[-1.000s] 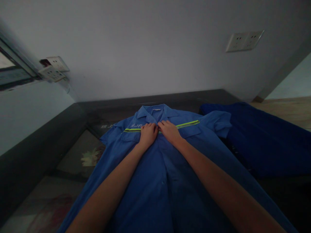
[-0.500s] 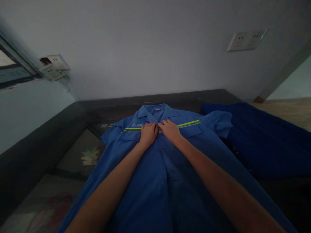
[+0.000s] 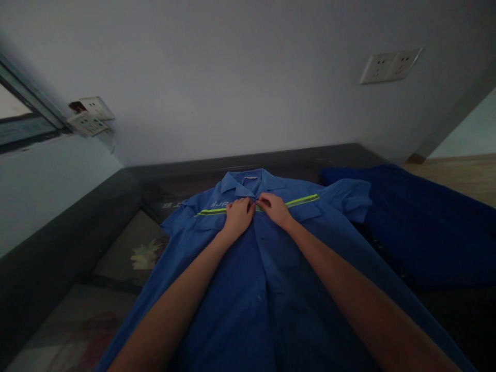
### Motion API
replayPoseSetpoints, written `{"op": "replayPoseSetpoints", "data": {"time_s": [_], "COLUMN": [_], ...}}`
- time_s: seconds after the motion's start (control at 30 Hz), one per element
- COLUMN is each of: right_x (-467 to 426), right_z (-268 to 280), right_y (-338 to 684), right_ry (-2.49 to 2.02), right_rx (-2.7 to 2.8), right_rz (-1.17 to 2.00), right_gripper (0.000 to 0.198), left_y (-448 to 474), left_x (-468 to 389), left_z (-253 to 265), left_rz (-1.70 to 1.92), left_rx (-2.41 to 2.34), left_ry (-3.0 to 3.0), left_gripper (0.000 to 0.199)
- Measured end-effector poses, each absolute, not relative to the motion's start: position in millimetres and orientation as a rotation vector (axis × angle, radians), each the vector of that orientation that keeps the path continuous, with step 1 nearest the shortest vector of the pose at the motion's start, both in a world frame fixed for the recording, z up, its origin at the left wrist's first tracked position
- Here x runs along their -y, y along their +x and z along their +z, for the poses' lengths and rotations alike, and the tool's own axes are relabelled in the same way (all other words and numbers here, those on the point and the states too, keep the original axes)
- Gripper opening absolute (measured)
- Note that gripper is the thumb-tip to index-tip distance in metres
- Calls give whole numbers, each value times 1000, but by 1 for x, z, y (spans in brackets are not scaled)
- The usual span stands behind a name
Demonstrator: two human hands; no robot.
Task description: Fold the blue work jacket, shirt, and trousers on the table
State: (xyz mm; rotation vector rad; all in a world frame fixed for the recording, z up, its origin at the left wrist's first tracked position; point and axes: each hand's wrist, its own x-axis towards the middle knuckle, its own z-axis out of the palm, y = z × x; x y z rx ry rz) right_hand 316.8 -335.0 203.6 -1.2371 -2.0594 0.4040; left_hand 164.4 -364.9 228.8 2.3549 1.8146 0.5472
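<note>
Shirt [image 3: 248, 268] is pinched in narrow grip by left hand [image 3: 238, 217] and right hand [image 3: 275, 209], its long axis running toward six o'clock.

A medium-blue, short-sleeved work shirt of woven cloth [image 3: 232, 294] lies spread on its back, front upward, on a dark, glossy surface [image 3: 170, 187]. Its pointed, fold-down collar [image 3: 273, 181] is at the far end, open in a V with a small pale label [image 3: 251, 177] inside the neck. A bright yellow-green band with a grey strip [image 3: 302, 201] crosses the chest, covered at the centre. Pale lettering [image 3: 220, 204], partly hidden, sits above it at the left. Lower down, the front edges lie side by side, a small round button [image 3: 261, 296] showing unfastened. The body widens toward the viewer, its hem out of frame.
</note>
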Motion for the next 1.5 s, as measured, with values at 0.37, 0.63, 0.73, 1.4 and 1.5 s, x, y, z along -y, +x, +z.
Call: {"op": "replayPoseSetpoints", "data": {"time_s": [0.37,0.63,0.73,1.4,1.5], "right_x": [333,329,330,327,329], "right_z": [201,200,200,199,200], "right_y": [316,315,315,317,317], "right_ry": [-1252,-1354,-1351,-1271,-1267], "right_rx": [1940,1917,1919,1938,1941], "right_rz": [599,629,607,659,650], "right_gripper": [17,18,19,20,21], "left_y": [161,163,164,165,163], "left_x": [366,367,364,357,355], "left_z": [231,227,220,219,222], "left_rz": [488,552,646,638,594], "left_rx": [-1802,-1801,-1806,-1765,-1725], "left_ry": [2508,2480,2276,2086,2077], "left_gripper": [20,19,21,10,10]}}
